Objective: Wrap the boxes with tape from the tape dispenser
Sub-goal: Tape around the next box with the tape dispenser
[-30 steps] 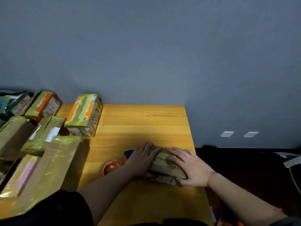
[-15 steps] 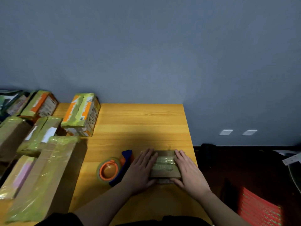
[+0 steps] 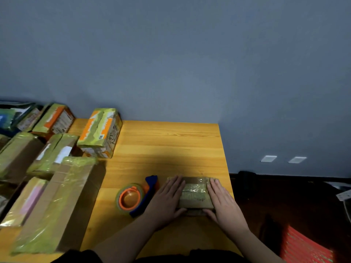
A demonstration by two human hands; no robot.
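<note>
Head view: our left hand (image 3: 165, 202) and right hand (image 3: 224, 203) lie flat, fingers straight, pressing either side of the small box (image 3: 194, 194) near the table's (image 3: 171, 141) right edge. We judge smoothing tape is underway; next, reach the tape dispenser (image 3: 133, 198) just left.

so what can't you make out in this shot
- Head view: sides of the small box, covered by the left hand and right hand.
- Tape dispenser: its near end hidden behind the left hand.
- Far-left boxes: cut off by the frame edge.
</note>
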